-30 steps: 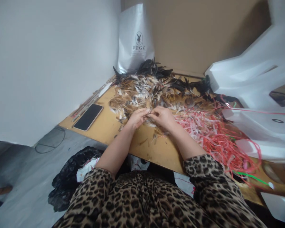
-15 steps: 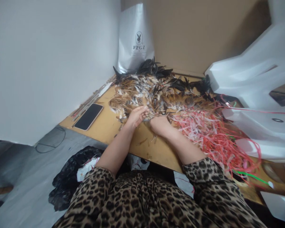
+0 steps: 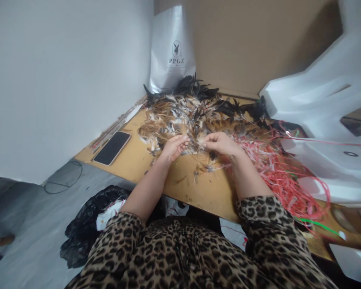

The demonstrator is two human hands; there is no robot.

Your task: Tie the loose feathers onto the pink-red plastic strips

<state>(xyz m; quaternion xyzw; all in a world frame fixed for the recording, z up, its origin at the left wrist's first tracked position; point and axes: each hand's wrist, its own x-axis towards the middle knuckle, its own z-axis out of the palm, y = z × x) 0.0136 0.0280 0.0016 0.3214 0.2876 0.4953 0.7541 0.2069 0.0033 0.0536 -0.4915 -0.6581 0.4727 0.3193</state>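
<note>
A wide pile of brown, white and black feathers (image 3: 168,116) covers the back of the wooden table (image 3: 132,160). My left hand (image 3: 176,147) is closed in a pinch at the near edge of the pile; what sits between its fingertips is too small to make out. Just right of it, my right hand (image 3: 219,143) pinches a small pale feather (image 3: 202,141) between thumb and fingers. The fingertips of the two hands point toward each other, a short gap apart. Loose feather scraps (image 3: 203,170) lie on the wood below my right hand.
Tangled red and pink plastic strips (image 3: 279,176) heap up at the right. A phone (image 3: 112,148) lies at the table's left edge. A silver bag (image 3: 172,48) stands at the back, white foam-like pieces (image 3: 319,92) at the right. On the floor sits a black plastic bag (image 3: 84,224).
My right hand has moved up and turned, so its pinching fingers now show and the scraps beneath are uncovered. My left hand has stayed nearly in place.
</note>
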